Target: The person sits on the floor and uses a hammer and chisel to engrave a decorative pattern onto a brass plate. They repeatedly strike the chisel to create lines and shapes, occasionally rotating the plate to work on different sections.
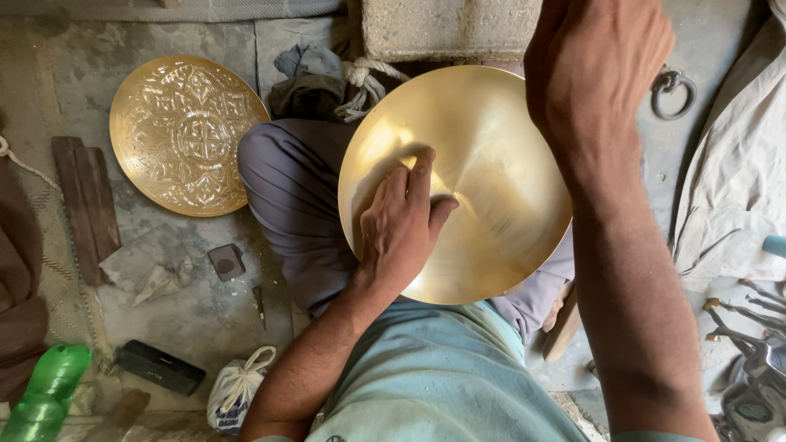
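Brass plate (pixel 483 164), under left hand (pixel 401 229)

An embossed round brass plate (pixel 188 135) lies flat on the concrete floor (pixel 74 74) near its far left corner. Just left of it sit 2 dark wooden strips (pixel 86 209). A small dark square block (pixel 227 262) rests toward the middle, with crumpled paper (pixel 160 281) beside it. Along the near edge lie a green plastic bottle (pixel 45 393), a black bar (pixel 160 368) and a knotted white bag (pixel 235 399). An iron ring (pixel 673 92) lies at the far right; metal tools (pixel 749 327) crowd the near right corner.
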The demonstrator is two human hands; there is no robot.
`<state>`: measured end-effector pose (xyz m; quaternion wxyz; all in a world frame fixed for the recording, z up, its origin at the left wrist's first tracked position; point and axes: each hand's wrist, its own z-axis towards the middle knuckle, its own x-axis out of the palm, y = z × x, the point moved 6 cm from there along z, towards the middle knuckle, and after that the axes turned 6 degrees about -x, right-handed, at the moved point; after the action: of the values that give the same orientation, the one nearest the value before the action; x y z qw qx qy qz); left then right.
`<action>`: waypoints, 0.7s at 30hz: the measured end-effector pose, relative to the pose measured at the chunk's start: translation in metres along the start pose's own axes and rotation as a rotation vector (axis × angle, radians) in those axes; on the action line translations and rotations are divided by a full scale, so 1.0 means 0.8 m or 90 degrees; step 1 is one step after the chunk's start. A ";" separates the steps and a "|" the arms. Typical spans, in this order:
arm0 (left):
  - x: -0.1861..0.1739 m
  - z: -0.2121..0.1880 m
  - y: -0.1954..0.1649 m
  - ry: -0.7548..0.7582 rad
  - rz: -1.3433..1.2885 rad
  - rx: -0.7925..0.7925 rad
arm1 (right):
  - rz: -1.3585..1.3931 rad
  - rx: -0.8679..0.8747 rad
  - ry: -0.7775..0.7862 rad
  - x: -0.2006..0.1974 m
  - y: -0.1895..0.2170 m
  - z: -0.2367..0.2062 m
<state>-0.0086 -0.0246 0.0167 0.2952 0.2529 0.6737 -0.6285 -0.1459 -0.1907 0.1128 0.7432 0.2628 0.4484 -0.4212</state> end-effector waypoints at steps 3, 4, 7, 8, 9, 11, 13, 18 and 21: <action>0.000 0.001 0.000 0.005 -0.006 0.000 | 0.062 -0.004 -0.037 -0.018 -0.002 -0.012; 0.000 0.001 0.001 0.008 -0.005 -0.007 | 0.104 0.005 -0.041 -0.029 0.003 -0.023; 0.002 0.002 0.001 0.011 0.004 -0.009 | 0.236 0.090 0.011 -0.064 0.014 -0.056; 0.002 0.003 0.001 0.008 0.007 -0.006 | 0.274 0.131 0.042 -0.075 0.017 -0.067; 0.002 0.003 0.001 0.002 0.008 -0.005 | 0.313 0.173 0.084 -0.081 0.022 -0.078; 0.001 0.003 0.001 -0.008 0.011 -0.006 | 0.236 0.157 0.178 -0.097 0.042 -0.099; 0.002 0.003 0.000 -0.002 0.017 -0.010 | 0.209 0.151 0.229 -0.098 0.056 -0.114; 0.002 0.005 0.000 0.011 0.017 -0.020 | 0.177 0.129 0.289 -0.088 0.073 -0.144; 0.003 0.006 0.000 0.024 0.017 -0.026 | 0.178 0.140 0.305 -0.083 0.071 -0.155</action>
<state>-0.0097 -0.0291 0.0150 0.2964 0.2676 0.6884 -0.6055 -0.1683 -0.0403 0.1155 0.6341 0.4926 0.5225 -0.2867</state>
